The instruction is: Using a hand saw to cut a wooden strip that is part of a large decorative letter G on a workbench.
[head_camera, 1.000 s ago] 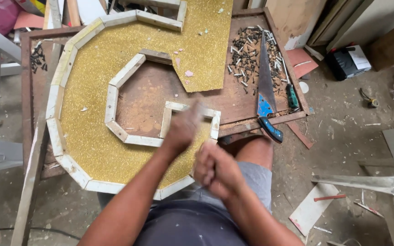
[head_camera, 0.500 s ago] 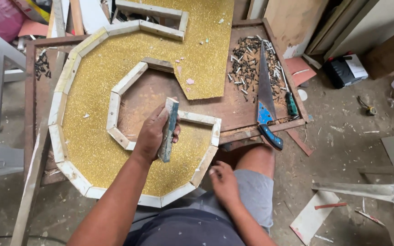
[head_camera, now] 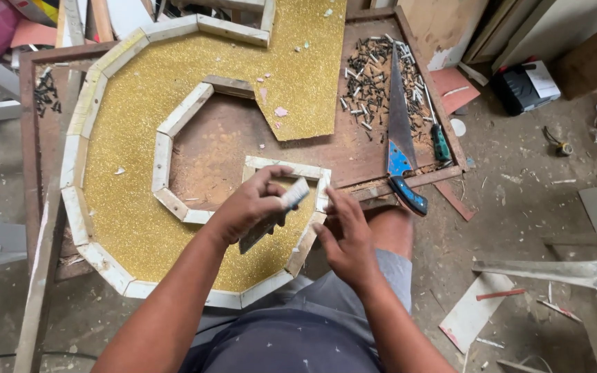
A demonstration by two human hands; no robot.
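A big letter-shaped panel (head_camera: 126, 200) covered in gold glitter lies on a low wooden table (head_camera: 381, 155), edged with pale wooden strips (head_camera: 76, 148). My left hand (head_camera: 247, 207) holds a short, flat grey piece (head_camera: 274, 215) tilted over the panel's near right end. My right hand (head_camera: 347, 238) hovers just beside it at the panel's right edge strip, fingers spread and holding nothing.
A blue-handled handsaw (head_camera: 401, 141) and a green-handled screwdriver (head_camera: 438, 138) lie on the table's right side beside a heap of dark nails (head_camera: 374, 86). More nails (head_camera: 44, 93) sit far left. Scrap boards and debris litter the floor (head_camera: 533, 207) to the right.
My left hand has turned the grey piece from upright to tilted and brought it nearer. My right hand rose from my lap to the panel's right edge.
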